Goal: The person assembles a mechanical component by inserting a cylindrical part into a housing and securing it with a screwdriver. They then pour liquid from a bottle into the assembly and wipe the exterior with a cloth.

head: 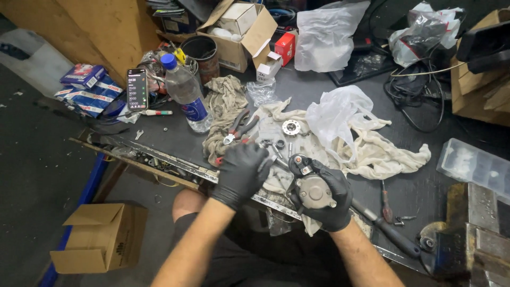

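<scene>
Gloves, black, cover both hands at the near edge of the dark worktop (175, 139). His right hand (325, 197) has its grip closed around a small grey metal motor housing (313, 190), round-bodied, held just above the worktop's metal-trimmed lip. His left hand (241, 172) hovers just beside it to the left, fingers curled loosely downward; whether that grip pinches anything I cannot tell, since the back of the glove hides the fingertips.

Right of the hands lies a black-handled screwdriver (390, 236), and at the near right corner stands a rusty bench vise (467, 242). On the floor at near left sits a brown cardboard box (101, 236).

Just beyond the hands a dirty cream rag (380, 151) is spread out, carrying a small round bearing plate (291, 127) and a few loose nuts. Red-handled pliers (239, 130) rest on a second crumpled grey cloth (223, 103) to the left. A white plastic bag (334, 114) lies on the rag's far side.

Further left stand a clear water bottle (183, 93) with a blue cap and a propped phone (137, 89) with a lit screen, blue boxes (87, 87) beside it. At the far edge are an open cardboard carton (239, 34) and a tangle of black cables (419, 87)
</scene>
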